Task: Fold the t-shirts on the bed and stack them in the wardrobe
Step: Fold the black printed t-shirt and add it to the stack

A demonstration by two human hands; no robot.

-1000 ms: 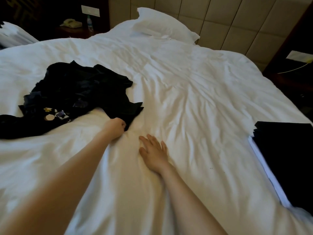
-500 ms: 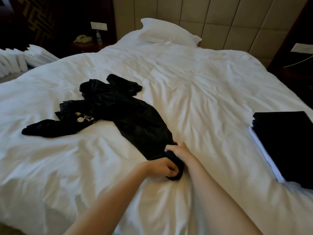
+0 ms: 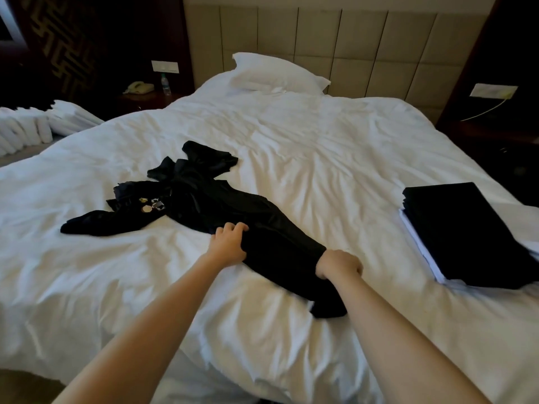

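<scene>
Inspector A: Garment?
Inspector B: Black t-shirt [image 3: 233,214], limp, bunched into a long strip on the wrinkled white bed [image 3: 320,158]. Axis runs eleven to five o'clock.
Inspector A: Hands?
Inspector B: Left hand [image 3: 229,244] and right hand [image 3: 338,263] both clench its near end.

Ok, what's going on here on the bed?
A person is working on a crumpled black t-shirt lying on the white bed. The left hand grips its side edge and the right hand grips its near end. It is not yet folded. A folded dark stack sits at the bed's right edge.

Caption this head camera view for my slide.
Left hand and right hand grip a black t-shirt on the bed, folded stack at right.
</scene>
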